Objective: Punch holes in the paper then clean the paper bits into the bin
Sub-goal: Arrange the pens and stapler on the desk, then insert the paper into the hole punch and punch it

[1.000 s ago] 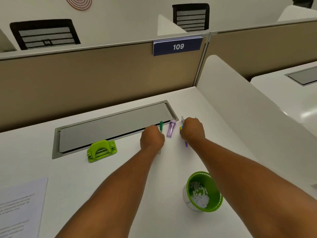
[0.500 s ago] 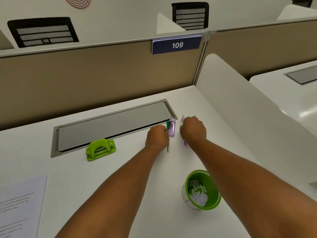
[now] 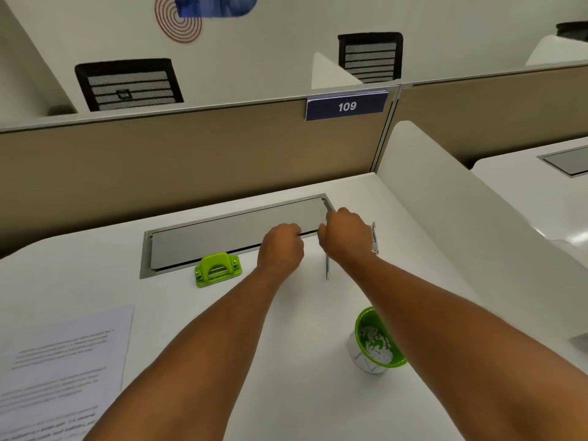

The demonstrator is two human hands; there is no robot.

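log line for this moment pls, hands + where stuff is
left hand: curled at desk panel edge, contents hidden | right hand: over pens | hole punch: untouched | bin: holds paper bits | paper: near-left

Bare bench point(image 3: 302, 361) lies open between the paper sheet point(image 3: 66, 361) at the left and the green bin point(image 3: 378, 342) at the right. Farther back the green hole punch point(image 3: 218, 269) stands just beside the grey hatch point(image 3: 235, 232), and a white side divider point(image 3: 445, 198) walls off the right.
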